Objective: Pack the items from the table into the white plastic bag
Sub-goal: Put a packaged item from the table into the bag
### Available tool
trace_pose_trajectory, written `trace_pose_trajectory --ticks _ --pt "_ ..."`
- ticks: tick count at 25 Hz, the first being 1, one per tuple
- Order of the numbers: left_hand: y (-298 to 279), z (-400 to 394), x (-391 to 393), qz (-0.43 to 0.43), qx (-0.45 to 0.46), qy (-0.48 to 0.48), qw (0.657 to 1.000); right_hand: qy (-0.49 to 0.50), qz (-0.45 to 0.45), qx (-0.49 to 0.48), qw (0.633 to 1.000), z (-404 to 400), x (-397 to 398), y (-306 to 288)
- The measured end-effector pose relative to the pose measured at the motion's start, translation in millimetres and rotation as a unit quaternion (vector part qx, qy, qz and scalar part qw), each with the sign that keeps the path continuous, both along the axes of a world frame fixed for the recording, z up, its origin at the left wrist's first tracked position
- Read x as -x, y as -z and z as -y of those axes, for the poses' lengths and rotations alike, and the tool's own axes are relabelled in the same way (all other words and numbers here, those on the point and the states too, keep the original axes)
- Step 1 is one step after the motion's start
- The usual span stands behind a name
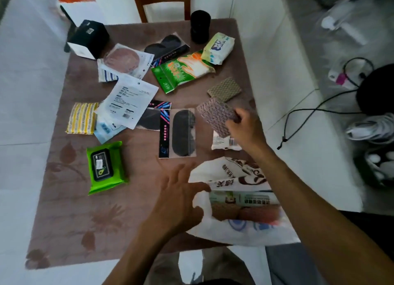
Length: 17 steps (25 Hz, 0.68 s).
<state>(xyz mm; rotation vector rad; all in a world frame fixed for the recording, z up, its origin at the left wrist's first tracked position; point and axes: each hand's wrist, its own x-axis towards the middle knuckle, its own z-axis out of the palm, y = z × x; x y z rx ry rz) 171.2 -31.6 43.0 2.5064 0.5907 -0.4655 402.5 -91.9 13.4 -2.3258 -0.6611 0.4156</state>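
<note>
While the left hand spreads the white bag, the right hand pinches a sponge

Bag at table's near right edge

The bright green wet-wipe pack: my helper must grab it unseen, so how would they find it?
Start at the brown floral table and go to its near left part. The bright green wet-wipe pack lies alone there, and it alone has a black lid on top.
</note>
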Motion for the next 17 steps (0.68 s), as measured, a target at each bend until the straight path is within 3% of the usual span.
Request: trace_pose_trajectory --ticks 2,5,8,12,15,17 --pt "8.9 5.0 -3.0 -0.074 -0.055 -0.001 0.996 0.009 -0.073 -0.069 0.995 62.4 15.5 -26.6" --pt "19.6 10.7 -12.3 -0.012 -0.046 -0.029 0.998 -0.065 -0.131 -0.080 0.986 143.6 55.9 -52.7" --pt "27.4 7.8 -10.0 0.060 -0.057 -0.044 0.996 -0.147 -0.118 0.048 0.981 165.0 77.1 -38.6" --pt "38.3 6.0 -10.2 -0.065 -0.129 -0.097 0.985 -0.214 -0.088 0.158 0.960 148.1 84.4 10.9" --pt "44.5 -2.0 -7.5 -0.010 -0.048 -0.125 0.991 -0.213 -0.019 0.213 0.953 129.8 91.1 41.7" --pt "43.7 -6.6 -0.9 0.054 -0.013 -0.127 0.990 -0.230 0.018 0.294 0.927 122.6 98.1 45.4"
